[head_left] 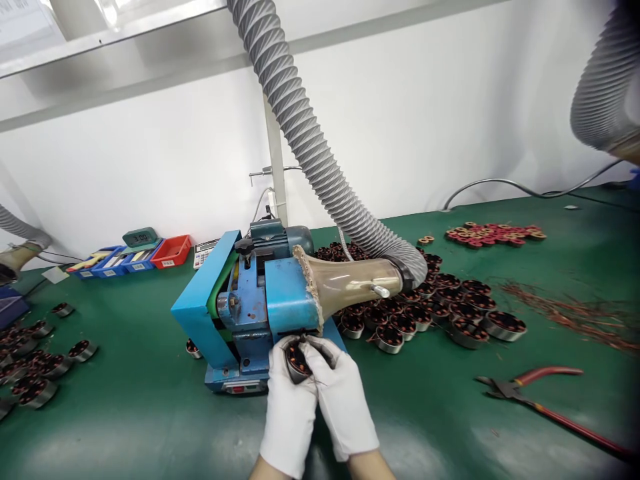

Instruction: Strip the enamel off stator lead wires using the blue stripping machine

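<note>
Both my hands wear white gloves and meet at the front of a blue belt-driven machine (245,313). My left hand (290,400) is closed around a motor stator (297,360) with dark, copper-wound coils and a metal rim, tilted on its edge. My right hand (337,390) is closed too, its thumb and fingers pinched at the stator's upper right edge. Thin wire strands show near these fingers; whether they grip wire ends I cannot tell. The stator's top lies just under the machine's blue hood (291,293), and its contact with the machine is hidden.
A grey flexible hose (320,160) runs down to a tan suction funnel (355,283). Several stators (390,339) crowd behind it on the green table (150,413). Red-handled cutters (510,388), loose copper wire (565,310) and reddish rings (493,235) lie right. Small bins (171,252) stand back left.
</note>
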`<state>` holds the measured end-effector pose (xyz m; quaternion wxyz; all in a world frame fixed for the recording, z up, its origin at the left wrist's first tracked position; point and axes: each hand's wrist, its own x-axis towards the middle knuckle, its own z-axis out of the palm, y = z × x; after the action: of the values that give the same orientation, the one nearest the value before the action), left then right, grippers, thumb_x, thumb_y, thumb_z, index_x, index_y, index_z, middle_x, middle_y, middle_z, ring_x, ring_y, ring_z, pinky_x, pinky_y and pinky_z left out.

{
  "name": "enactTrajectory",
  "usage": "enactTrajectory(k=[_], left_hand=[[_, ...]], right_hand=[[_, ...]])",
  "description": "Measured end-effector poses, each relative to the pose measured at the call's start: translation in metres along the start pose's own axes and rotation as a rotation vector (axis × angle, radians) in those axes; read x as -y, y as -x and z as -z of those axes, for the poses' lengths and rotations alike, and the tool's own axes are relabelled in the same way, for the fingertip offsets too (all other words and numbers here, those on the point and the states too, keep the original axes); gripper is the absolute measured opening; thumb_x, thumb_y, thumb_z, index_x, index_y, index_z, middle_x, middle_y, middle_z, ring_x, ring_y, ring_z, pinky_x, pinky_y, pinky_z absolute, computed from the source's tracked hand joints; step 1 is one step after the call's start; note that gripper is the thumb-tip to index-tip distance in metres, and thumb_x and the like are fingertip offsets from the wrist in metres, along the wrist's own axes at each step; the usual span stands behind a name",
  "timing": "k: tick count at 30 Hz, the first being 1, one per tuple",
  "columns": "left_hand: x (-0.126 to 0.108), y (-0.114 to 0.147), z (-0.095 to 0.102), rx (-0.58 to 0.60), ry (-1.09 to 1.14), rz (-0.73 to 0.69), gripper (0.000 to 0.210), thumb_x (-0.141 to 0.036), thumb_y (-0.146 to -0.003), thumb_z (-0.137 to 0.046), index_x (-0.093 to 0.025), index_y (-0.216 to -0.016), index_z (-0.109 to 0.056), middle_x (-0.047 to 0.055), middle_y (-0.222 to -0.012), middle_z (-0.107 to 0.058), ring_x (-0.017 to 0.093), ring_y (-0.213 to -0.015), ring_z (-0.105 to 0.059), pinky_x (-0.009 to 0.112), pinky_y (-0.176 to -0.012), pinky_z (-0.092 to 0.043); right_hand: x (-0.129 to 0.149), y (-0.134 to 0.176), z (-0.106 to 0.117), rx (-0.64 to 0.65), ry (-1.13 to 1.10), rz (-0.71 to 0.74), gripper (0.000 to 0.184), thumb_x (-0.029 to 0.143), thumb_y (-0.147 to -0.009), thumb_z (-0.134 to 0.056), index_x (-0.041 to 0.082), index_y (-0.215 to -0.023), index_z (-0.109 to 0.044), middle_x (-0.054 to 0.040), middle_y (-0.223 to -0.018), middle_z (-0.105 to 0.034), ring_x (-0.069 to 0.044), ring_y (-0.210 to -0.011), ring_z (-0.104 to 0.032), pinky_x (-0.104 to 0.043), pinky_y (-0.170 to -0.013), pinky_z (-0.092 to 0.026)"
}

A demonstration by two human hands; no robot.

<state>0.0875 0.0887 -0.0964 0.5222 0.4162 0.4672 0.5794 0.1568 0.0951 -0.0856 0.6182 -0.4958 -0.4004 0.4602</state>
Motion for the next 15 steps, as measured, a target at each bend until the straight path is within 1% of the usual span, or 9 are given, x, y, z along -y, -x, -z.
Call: enactTrajectory(k=[4, 8, 10, 12, 13, 15], left_hand=[[-0.004, -0.001, -0.004, -0.028, 0.007, 0.013, 0.049, -0.013, -0.055, -0.061, -0.019, -0.1, -0.046, 0.01, -0.107, -0.059, 0.021, -0.097, -0.06, 0.034, -0.091, -0.044], [-0.01, 0.0, -0.007, -0.06, 0.024, 0.005, 0.045, -0.014, -0.052, -0.063, -0.019, -0.094, -0.047, 0.009, -0.098, -0.064, 0.021, -0.089, -0.063, 0.034, -0.084, -0.048], [-0.011, 0.006, -0.003, -0.068, 0.004, 0.021, 0.044, -0.014, -0.05, -0.064, -0.02, -0.091, -0.048, 0.008, -0.093, -0.065, 0.021, -0.085, -0.064, 0.033, -0.082, -0.049], [-0.01, 0.015, 0.004, -0.064, -0.016, 0.072, 0.045, -0.012, -0.047, -0.068, -0.022, -0.087, -0.051, 0.004, -0.088, -0.066, 0.021, -0.084, -0.063, 0.032, -0.081, -0.049], [-0.009, 0.021, 0.008, -0.057, -0.016, 0.104, 0.043, -0.013, -0.047, -0.07, -0.022, -0.085, -0.053, 0.003, -0.086, -0.067, 0.021, -0.084, -0.063, 0.031, -0.078, -0.049], [-0.008, 0.03, 0.017, -0.032, 0.013, 0.172, 0.035, -0.019, -0.052, -0.073, -0.022, -0.082, -0.055, 0.003, -0.083, -0.067, 0.022, -0.08, -0.064, 0.031, -0.07, -0.051]], right_hand=[[0.003, 0.0, 0.001, 0.011, -0.018, -0.003, 0.02, 0.033, -0.071, -0.06, 0.016, -0.078, -0.068, -0.009, -0.083, -0.071, -0.024, -0.079, -0.065, -0.037, -0.076, -0.051], [0.006, 0.002, 0.001, -0.007, -0.023, -0.011, 0.018, 0.032, -0.07, -0.06, 0.017, -0.076, -0.069, -0.0083, -0.08, -0.071, -0.023, -0.076, -0.065, -0.036, -0.075, -0.051], [0.006, 0.01, 0.003, -0.009, -0.013, 0.0, 0.016, 0.03, -0.07, -0.06, 0.017, -0.076, -0.069, -0.0075, -0.079, -0.07, -0.022, -0.075, -0.065, -0.034, -0.073, -0.052], [0.004, 0.021, 0.008, 0.015, -0.002, 0.03, 0.015, 0.029, -0.069, -0.061, 0.018, -0.075, -0.07, -0.0066, -0.076, -0.07, -0.021, -0.073, -0.065, -0.031, -0.069, -0.053], [0.002, 0.028, 0.011, 0.039, -0.004, 0.043, 0.015, 0.03, -0.068, -0.062, 0.019, -0.075, -0.071, -0.0067, -0.076, -0.07, -0.021, -0.073, -0.065, -0.03, -0.068, -0.053], [0.0, 0.04, 0.02, 0.082, -0.034, 0.045, 0.019, 0.035, -0.067, -0.064, 0.019, -0.076, -0.072, -0.0081, -0.079, -0.071, -0.023, -0.076, -0.065, -0.03, -0.07, -0.053]])
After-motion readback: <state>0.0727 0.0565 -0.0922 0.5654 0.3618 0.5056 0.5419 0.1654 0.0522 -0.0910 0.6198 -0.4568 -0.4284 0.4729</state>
